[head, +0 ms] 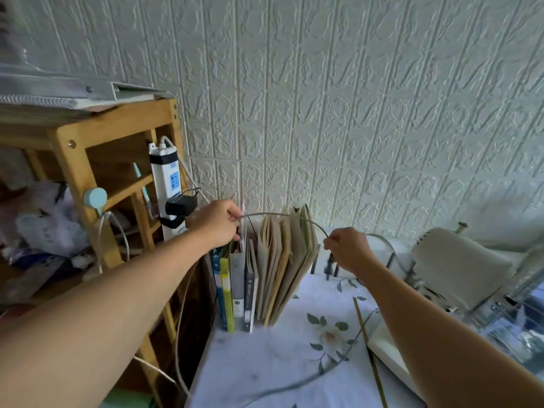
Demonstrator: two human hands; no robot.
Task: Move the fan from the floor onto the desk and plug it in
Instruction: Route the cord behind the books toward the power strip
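The fan (459,266) stands on the desk (265,363) at the right, its white motor housing and wire cage partly cut off by the frame edge. Its grey cord (282,214) arches over a row of books between my two hands. My left hand (217,223) pinches one end of the cord close to a white power strip (167,184) fixed upright on a wooden shelf. My right hand (348,250) grips the cord further along, above the desk. More cord trails across the flowered desk cover toward the near edge. The plug itself is hidden.
A black adapter (181,205) occupies a socket on the strip. Upright books and folders (265,275) stand against the white textured wall. The wooden shelf unit (88,178) at left holds bags and clutter. A thin yellow stick (371,354) lies on the desk.
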